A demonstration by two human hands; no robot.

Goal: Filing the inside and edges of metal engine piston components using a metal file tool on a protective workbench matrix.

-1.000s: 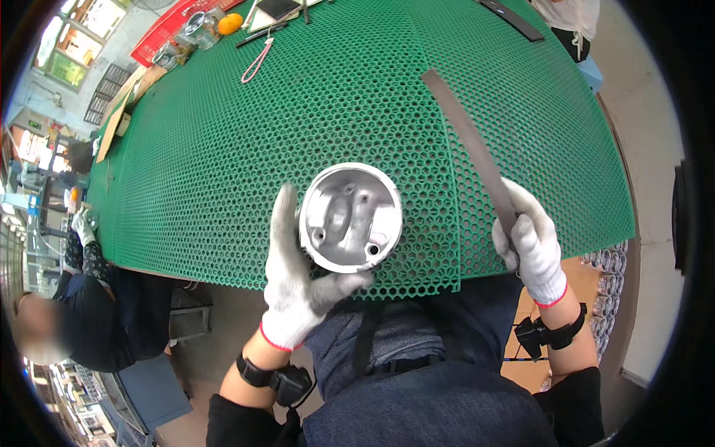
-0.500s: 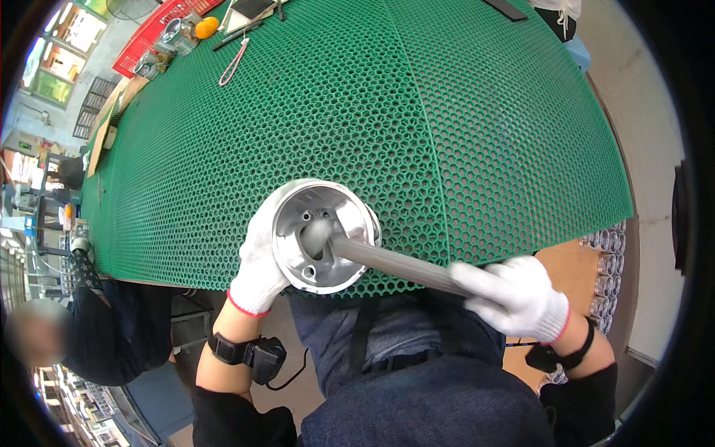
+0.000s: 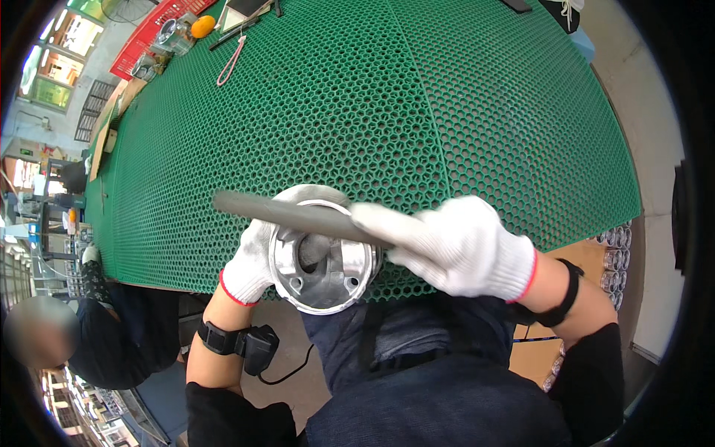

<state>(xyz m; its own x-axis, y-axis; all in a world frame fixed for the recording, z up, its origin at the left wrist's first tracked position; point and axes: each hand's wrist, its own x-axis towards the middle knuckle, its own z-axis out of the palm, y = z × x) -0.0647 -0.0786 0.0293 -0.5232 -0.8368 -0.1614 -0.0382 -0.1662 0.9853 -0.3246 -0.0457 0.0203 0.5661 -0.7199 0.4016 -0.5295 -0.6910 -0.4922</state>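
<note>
My right hand [image 3: 458, 246], in a white glove, is closed around one end of a long flat grey file [image 3: 298, 215], which stretches leftward from it across the open top of a round, shiny metal piston-like part [image 3: 324, 261]. My gloved left hand [image 3: 252, 262] grips that part's left side, holding it at the near edge of the desk [image 3: 417, 112], covered in green honeycomb matting. Far beyond both hands lie a pink cord [image 3: 231, 61] and an orange ball [image 3: 202, 27].

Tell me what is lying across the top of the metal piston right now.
A long grey file lies across the piston's open end, held by the gloved right hand. The left hand grips the piston's side. Part of the hollow inside shows; the file covers the far rim.
</note>
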